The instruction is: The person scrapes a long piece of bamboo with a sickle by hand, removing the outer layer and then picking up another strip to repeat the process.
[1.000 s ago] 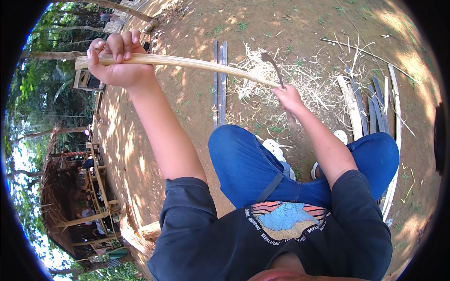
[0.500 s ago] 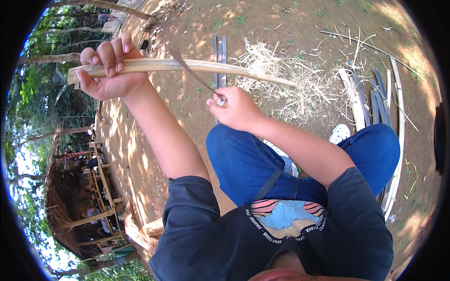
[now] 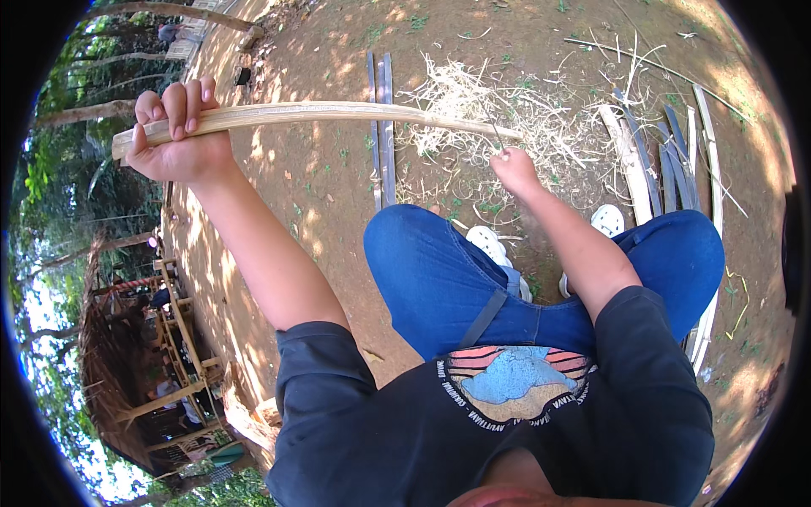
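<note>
My left hand is closed round the near end of a long, pale bamboo strip, raised at the left. The strip runs rightward with a slight bend, its far end over the pile of shavings. My right hand is closed on a knife, just below that far end. The knife's thin blade looks narrow and faint from here and crosses the strip near its tip; whether it touches cannot be made out. The handle is mostly hidden in my fist.
Curly pale shavings lie heaped on the brown ground. Two dark strips lie left of them. More pale and dark strips lie at the right by my white shoe. A thatched hut stands far left.
My right hand and the knife have slid rightward along the strip, from its middle to its far end. My left hand has shifted slightly left, still gripping the strip.
</note>
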The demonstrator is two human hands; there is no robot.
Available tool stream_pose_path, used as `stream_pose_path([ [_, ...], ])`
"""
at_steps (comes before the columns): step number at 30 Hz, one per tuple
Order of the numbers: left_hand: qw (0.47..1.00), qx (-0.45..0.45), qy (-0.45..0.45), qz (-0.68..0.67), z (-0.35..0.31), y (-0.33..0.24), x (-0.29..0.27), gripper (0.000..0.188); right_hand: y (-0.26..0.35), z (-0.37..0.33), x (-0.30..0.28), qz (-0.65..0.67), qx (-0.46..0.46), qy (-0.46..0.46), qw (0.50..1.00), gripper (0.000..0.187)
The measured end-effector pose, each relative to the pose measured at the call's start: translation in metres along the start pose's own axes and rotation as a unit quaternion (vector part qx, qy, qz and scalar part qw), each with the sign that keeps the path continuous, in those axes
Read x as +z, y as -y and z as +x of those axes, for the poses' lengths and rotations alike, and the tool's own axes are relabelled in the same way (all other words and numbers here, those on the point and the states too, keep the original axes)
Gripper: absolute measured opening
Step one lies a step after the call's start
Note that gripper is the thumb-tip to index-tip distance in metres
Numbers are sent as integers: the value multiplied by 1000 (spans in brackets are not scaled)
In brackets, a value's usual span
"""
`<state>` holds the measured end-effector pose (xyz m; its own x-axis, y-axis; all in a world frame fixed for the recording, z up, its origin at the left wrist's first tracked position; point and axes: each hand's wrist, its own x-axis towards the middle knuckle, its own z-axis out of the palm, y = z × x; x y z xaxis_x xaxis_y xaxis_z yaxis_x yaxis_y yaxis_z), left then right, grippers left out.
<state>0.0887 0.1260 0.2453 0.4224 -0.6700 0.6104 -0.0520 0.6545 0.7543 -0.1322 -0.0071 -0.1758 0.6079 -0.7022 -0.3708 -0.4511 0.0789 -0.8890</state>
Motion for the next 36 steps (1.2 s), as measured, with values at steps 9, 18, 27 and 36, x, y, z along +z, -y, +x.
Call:
stream_pose_path([
  [9, 979, 109, -154, 71, 15, 34, 21, 16, 218, -107, 2, 165, -357, 93, 915, 29],
  [18, 972, 114, -186, 84, 14, 32, 22, 15, 121, -49, 20, 71, -197, 116, 971, 25],
  [27, 996, 67, -56, 2, 10, 23, 7, 15, 51, 2, -10, 20, -43, 77, 996, 24],
  [36, 986, 88, -134, 47, 14, 30, 21, 16, 169, -72, 7, 156, -313, 94, 932, 31],
])
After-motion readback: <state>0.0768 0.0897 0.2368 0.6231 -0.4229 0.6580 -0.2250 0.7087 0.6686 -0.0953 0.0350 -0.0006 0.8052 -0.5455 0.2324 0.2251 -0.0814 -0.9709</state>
